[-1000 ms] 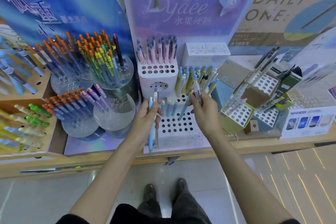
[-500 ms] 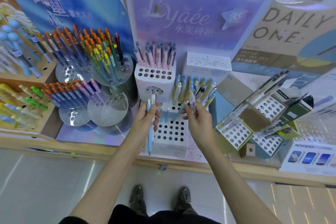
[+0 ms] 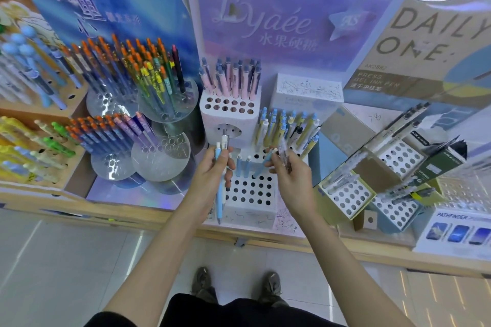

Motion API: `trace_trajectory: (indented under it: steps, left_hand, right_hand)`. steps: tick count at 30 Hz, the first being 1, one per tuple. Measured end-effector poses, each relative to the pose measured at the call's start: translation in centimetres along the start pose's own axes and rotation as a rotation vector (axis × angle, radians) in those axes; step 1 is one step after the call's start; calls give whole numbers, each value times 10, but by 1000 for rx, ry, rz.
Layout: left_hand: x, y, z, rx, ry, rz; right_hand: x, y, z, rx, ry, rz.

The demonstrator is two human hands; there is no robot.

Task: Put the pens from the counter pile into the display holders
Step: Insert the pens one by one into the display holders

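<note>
**Item: pens in hand.** A pale blue pen [image 3: 219, 194] and a white pen [image 3: 225, 141], held upright side by side above the left edge of the white stepped holder [image 3: 252, 216]. A third, a clear-barrelled pen [image 3: 283, 151], is held over the holder's middle tier.

**Handling (judged).** Light, rigid plastic barrels that are smooth and liable to slip or roll. They are not fragile, though the clips and push-buttons could catch. They are best taken at mid-barrel, tip down, so the point can be steered into a hole.

**Hands.** The left hand [image 3: 212, 172] wraps its fingers and thumb round the blue and white pair at their upper halves. The right hand [image 3: 292, 180] pinches the clear pen between its fingertips. Whether it also touches the tilted blue pen [image 3: 266, 159] just beside it cannot be told.

**Holder.** Its front tier is mostly open holes, with two pale blue pens [image 3: 239, 166] standing at the back row. Pink pens [image 3: 233, 79] fill the top tier.

**Surroundings.** Round clear stands of orange-capped pens [image 3: 138, 69] are to the left and boxed holders [image 3: 348, 195] to the right. No counter pile is discernible.
</note>
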State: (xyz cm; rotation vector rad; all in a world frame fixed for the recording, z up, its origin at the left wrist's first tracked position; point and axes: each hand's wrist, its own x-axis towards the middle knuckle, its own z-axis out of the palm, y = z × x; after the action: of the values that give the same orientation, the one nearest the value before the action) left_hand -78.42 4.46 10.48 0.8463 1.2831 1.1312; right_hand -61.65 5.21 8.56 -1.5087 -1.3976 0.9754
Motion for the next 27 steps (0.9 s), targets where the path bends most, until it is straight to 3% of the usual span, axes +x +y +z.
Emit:
trace_trajectory:
  steps: [3, 9, 13, 18, 22, 27]
  left_hand:
    - [0, 0, 3, -2, -4, -3]
    - [-2, 1, 3, -13, -18, 2]
    - [-4, 1, 2, -4, -30, 7]
    - [-6, -1, 4, 17, -43, 7]
    - [-6, -3, 9, 39, -75, 12]
    - [-8, -6, 24, 9, -136, 12]
  right_hand:
    - [2, -6, 7, -83, -67, -66]
    - [0, 11, 12, -179, -45, -25]
    - [2, 8, 12, -193, -5, -132]
    - [13, 0, 14, -238, -76, -92]
    - [-5, -8, 1, 1, -152, -11]
    - [-48, 0, -43, -33, 54, -61]
